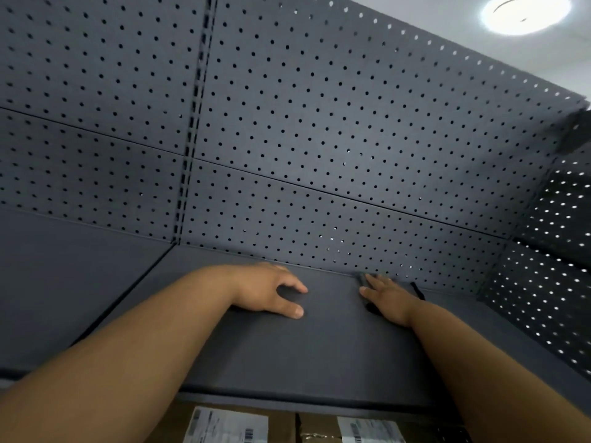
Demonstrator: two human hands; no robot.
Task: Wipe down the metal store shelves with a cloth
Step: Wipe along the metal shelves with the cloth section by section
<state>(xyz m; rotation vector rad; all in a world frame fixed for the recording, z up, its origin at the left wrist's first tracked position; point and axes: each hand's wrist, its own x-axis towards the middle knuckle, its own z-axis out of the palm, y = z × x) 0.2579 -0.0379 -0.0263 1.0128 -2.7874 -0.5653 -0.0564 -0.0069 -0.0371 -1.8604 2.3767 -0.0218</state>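
Observation:
A dark grey metal shelf point(319, 346) runs across the lower half of the head view, just below eye level. My right hand point(388, 297) lies flat near the shelf's back edge, with straight fingers pressing on a dark grey cloth point(413, 286). Only the cloth's edges show around the hand. My left hand point(271, 290) rests on the bare shelf to the left of it, its fingers arched and its fingertips touching the metal. It holds nothing.
A grey pegboard back panel point(319, 139) rises behind the shelf, split by a slotted upright point(192, 139). A perforated side panel point(543, 266) closes the right end. Labelled cardboard boxes point(240, 426) sit under the shelf's front lip. A ceiling light point(524, 14) glows at the top right.

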